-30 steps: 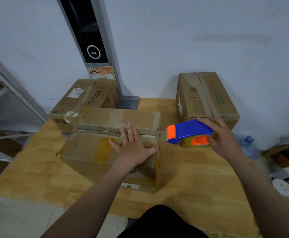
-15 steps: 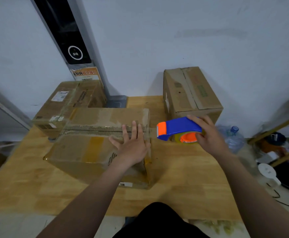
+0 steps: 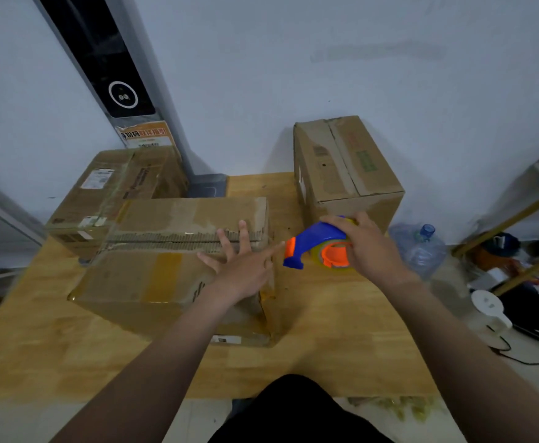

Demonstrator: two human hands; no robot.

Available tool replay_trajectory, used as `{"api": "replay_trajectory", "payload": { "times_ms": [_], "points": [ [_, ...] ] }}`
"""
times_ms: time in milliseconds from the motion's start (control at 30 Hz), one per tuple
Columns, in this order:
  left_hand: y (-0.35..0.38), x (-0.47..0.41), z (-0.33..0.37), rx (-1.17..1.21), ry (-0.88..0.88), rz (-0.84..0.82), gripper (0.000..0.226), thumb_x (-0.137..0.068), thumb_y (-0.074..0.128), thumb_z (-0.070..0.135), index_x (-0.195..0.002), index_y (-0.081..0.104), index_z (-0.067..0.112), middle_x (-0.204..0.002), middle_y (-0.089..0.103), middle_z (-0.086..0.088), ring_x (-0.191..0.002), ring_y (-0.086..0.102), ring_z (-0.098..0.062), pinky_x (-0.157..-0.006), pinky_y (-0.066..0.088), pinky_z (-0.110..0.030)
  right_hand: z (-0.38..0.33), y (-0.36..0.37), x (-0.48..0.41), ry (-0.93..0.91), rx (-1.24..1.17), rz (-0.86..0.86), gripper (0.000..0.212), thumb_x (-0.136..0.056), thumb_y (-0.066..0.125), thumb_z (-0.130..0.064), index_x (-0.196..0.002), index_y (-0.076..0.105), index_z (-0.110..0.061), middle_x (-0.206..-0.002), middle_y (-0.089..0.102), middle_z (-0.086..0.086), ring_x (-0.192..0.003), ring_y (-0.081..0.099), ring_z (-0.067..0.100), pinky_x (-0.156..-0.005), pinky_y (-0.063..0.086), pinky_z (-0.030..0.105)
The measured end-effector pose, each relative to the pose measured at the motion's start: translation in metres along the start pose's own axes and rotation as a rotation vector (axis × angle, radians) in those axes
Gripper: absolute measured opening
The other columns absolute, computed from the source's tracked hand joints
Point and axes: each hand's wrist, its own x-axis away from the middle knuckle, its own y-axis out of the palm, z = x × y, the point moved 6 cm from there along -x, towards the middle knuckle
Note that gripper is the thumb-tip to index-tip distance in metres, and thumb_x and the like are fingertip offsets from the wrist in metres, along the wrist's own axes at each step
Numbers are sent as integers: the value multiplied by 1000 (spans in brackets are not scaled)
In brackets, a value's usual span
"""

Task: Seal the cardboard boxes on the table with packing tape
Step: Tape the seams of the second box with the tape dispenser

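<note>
Left hand (image 3: 245, 266) flat on the middle box (image 3: 153, 276), right hand (image 3: 370, 251) gripping the tape dispenser (image 3: 316, 247).
Fingers straight and spread, the left hand lies across the seam near the box's right edge. The dispenser hangs just past that edge, over bare table (image 3: 341, 330) in front of the right box (image 3: 344, 167). The left rear box (image 3: 114, 187) has a white label, too small to read.

Dim, bluish, even light; soft shadows behind the boxes; slight motion blur; wide-angle bending toward the frame edges.
</note>
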Motion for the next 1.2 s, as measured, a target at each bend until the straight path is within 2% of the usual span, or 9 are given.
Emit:
{"api": "replay_trajectory", "payload": {
  "times_ms": [67,267,400,500,633,733,867,1067,1200],
  "points": [
    [-1,0,3,-21,-16,-35,53,-111,23,33,-145,15,75,-154,-51,-3,-133,-49,-51,-98,-15,-88,-14,6,-4,24,58,-34,73,-92,50,-6,-144,37,-54,-125,40,4,-121,45,29,-83,53,48],
    [-5,-2,8,2,-41,-85,58,-111,21,28,-144,13,74,-150,-54,-4,-130,-50,-53,-97,-17,-88,-17,6,-10,67,86,-51,69,-92,57,-9,-144,38,-51,-120,41,6,-112,49,34,-83,54,48],
    [-2,-10,10,-9,-105,-133,54,-109,29,30,-148,25,67,-149,-56,0,-131,-50,-52,-96,-15,-89,-18,13,-9,100,166,-80,65,-94,54,-10,-142,37,-49,-112,38,4,-104,50,35,-77,52,45],
    [-4,-11,13,28,-94,-145,60,-108,29,22,-144,30,69,-149,-55,0,-131,-50,-53,-97,-15,-89,2,24,-5,191,129,-174,67,-91,51,-4,-142,39,-46,-124,40,8,-103,55,37,-75,52,44],
    [-7,-6,12,82,-43,-101,72,-106,27,15,-146,12,73,-153,-52,1,-133,-49,-50,-99,-18,-86,38,51,4,350,3,-404,64,-92,46,-1,-146,44,-36,-140,44,10,-93,60,33,-66,59,41],
    [-8,-9,10,115,-38,-66,83,-104,30,13,-144,-12,72,-155,-50,4,-137,-46,-48,-100,-16,-86,59,83,16,522,-141,-572,61,-94,43,2,-145,47,-31,-137,45,13,-85,66,42,-51,61,47],
    [-7,-13,9,124,-59,-35,86,-104,30,17,-142,-29,65,-156,-48,6,-140,-42,-48,-101,-16,-85,73,124,28,624,-216,-730,66,-92,53,10,-146,49,-27,-141,44,17,-89,65,45,-51,61,50],
    [-11,-10,0,145,-62,29,89,-101,38,24,-153,-33,39,-164,-34,10,-147,-32,-46,-106,-15,-82,80,157,36,659,-265,-651,75,-92,54,9,-154,38,-32,-153,35,13,-93,64,46,-52,61,49],
    [-18,-6,-16,169,8,49,95,-101,47,33,-153,-33,40,-170,-14,12,-154,-20,-40,-114,-6,-78,79,156,37,668,-261,-529,73,-91,59,4,-154,40,-27,-154,34,14,-98,65,41,-54,61,47]
  ]
}}
